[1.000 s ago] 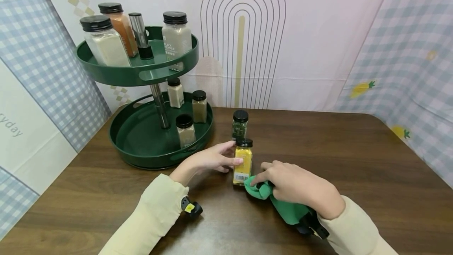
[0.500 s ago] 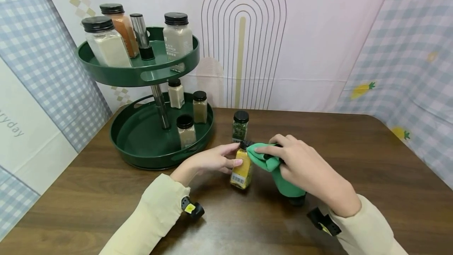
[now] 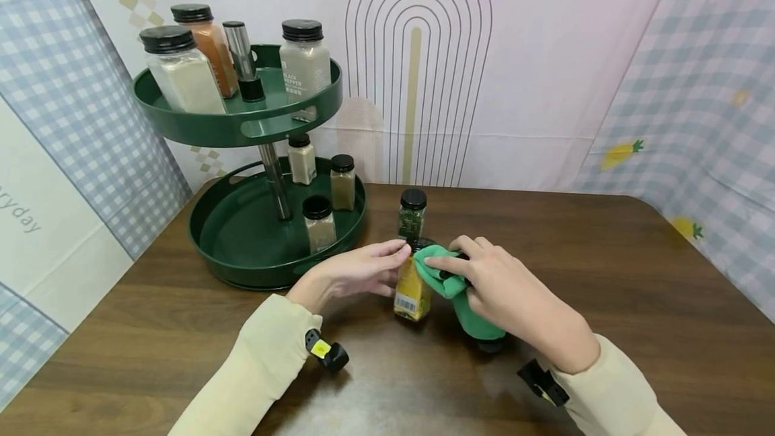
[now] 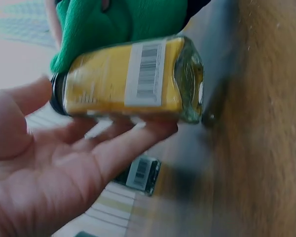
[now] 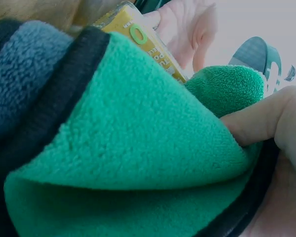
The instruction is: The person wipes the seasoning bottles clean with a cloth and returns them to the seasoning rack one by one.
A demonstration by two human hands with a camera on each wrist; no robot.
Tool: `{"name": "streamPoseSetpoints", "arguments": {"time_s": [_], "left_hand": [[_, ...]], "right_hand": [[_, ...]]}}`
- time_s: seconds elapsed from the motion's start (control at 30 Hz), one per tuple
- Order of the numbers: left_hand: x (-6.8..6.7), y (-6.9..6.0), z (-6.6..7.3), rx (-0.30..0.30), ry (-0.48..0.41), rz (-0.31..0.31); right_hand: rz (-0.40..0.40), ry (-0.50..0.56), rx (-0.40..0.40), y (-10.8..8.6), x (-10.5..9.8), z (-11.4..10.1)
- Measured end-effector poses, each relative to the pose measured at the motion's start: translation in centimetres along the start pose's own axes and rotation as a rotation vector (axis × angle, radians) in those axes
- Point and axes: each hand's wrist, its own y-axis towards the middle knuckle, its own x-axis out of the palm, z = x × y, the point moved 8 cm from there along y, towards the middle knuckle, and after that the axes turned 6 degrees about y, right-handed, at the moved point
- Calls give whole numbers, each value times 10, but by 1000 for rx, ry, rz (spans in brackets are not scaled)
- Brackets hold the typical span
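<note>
A jar of yellow powder (image 3: 409, 293) with a black lid leans slightly above the table. My left hand (image 3: 354, 271) has its fingers along the jar's side; in the left wrist view, the thumb of that hand (image 4: 54, 163) is at the lid (image 4: 59, 94) and the barcode label (image 4: 147, 73) faces the camera. My right hand (image 3: 511, 288) pinches a green cloth (image 3: 472, 315), whose folded end lies against the jar's top. In the right wrist view the cloth (image 5: 123, 128) covers part of the jar (image 5: 140, 37).
Behind the yellow jar stands a jar of green flakes (image 3: 412, 214). At the left is a two-tier green rack (image 3: 242, 274) with several jars on both tiers. The wooden table (image 3: 605, 254) reaches back to a patterned cloth backdrop (image 3: 533, 73).
My right hand has carried the cloth from the jar's base up to its top, then slightly left. The jar has tilted, and my left thumb has shifted from its front up towards the lid.
</note>
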Motion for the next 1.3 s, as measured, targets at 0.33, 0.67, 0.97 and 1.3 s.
{"name": "streamPoseSetpoints", "arguments": {"time_s": [0.33, 0.67, 0.97, 1.3], "left_hand": [[-5, -2, 1, 12, 16, 48], [-19, -6, -6, -14, 13, 56], [-28, -11, -5, -64, 9, 72], [-24, -10, -1, -60, 46, 55]], "right_hand": [[-27, 21, -32, 3, 5, -6], [-178, 77, -80, 4, 24, -16], [-281, 104, -99, -1, 35, -25], [-402, 197, -46, -9, 36, -20]]}}
